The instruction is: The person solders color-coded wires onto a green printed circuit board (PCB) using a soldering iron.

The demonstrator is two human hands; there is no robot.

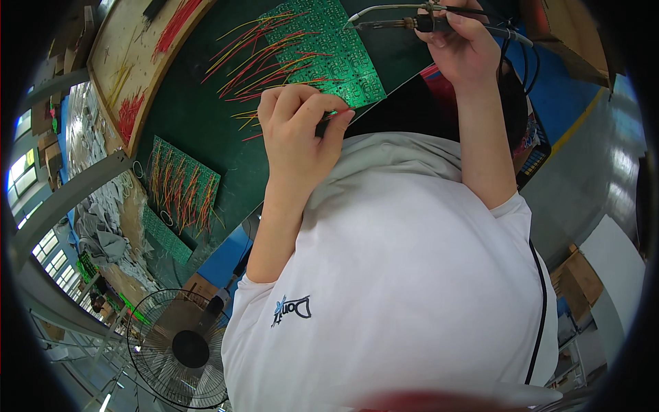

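A green circuit board [364, 69] lies on the dark green bench mat, with rows of red and yellow wires [274, 62] standing out from its left part. My left hand [298, 127] is closed in a pinch at the board's near edge; a bit of red wire shows at the fingertips. In my right hand [467, 51] is a soldering iron [391, 24], held by its dark handle. A thin metal feed tube [377, 8] runs along the iron. Its tip points left, over the upper right of the board.
Another wired board [182, 182] and a bare green board [166, 235] lie at the left of the bench. A wood-rimmed tray [154, 75] holds bundles of red and yellow wires. A fan [190, 349] stands lower left; a cardboard box [566, 41] is upper right.
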